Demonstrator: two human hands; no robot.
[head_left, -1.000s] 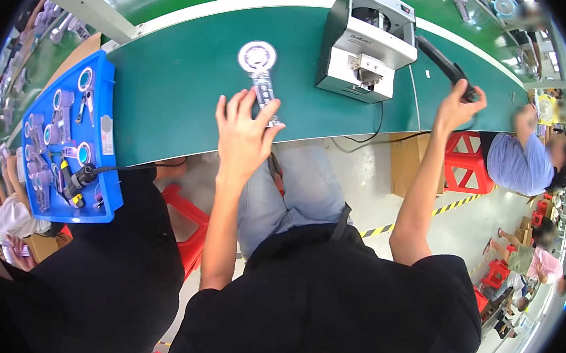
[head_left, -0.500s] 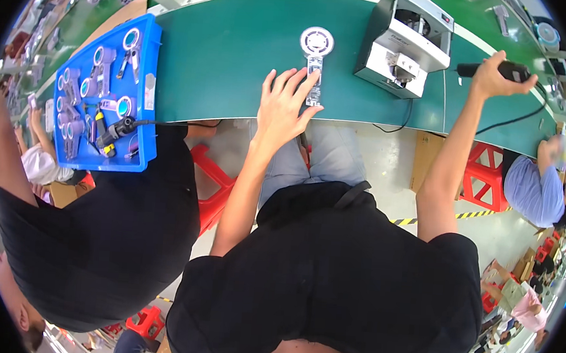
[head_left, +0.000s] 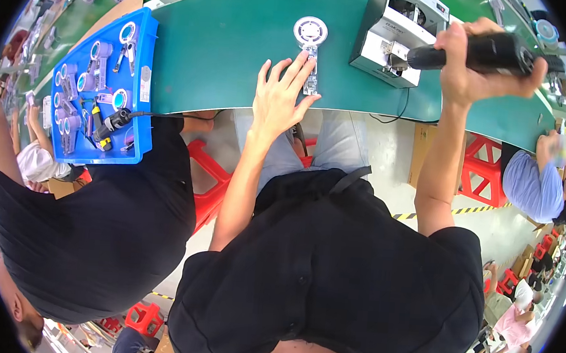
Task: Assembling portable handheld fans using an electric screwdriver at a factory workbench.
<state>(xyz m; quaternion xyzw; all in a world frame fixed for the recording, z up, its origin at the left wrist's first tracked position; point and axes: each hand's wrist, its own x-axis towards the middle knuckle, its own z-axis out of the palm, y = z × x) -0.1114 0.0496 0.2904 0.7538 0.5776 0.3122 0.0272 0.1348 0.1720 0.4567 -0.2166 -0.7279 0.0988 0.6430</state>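
Observation:
A handheld-fan-like part [head_left: 311, 32] lies on the green worktable, with a white round head at the far end and an open handle showing circuitry. My left hand [head_left: 277, 104] rests on the handle's left side. Its fingers are spread, with fingertips touching the handle and the thumb by its near end. My right hand [head_left: 460, 69] is wrapped round a black electric screwdriver [head_left: 501, 54], raised and lying roughly level. The screwdriver's narrow end points left, in front of a silver and black screw feeder [head_left: 378, 58]; its tip is hard to make out there.
To the left, a blue tray [head_left: 144, 111] holds several similar parts and another screwdriver. A co-worker in black [head_left: 94, 242] sits close on that side. A cable [head_left: 402, 109] hangs from the feeder over the table [head_left: 233, 48] edge. Red stools [head_left: 477, 167] stand below.
My right hand has brought the screwdriver left, over to the screw feeder. My left hand stays on the part; the whole view has shifted slightly.

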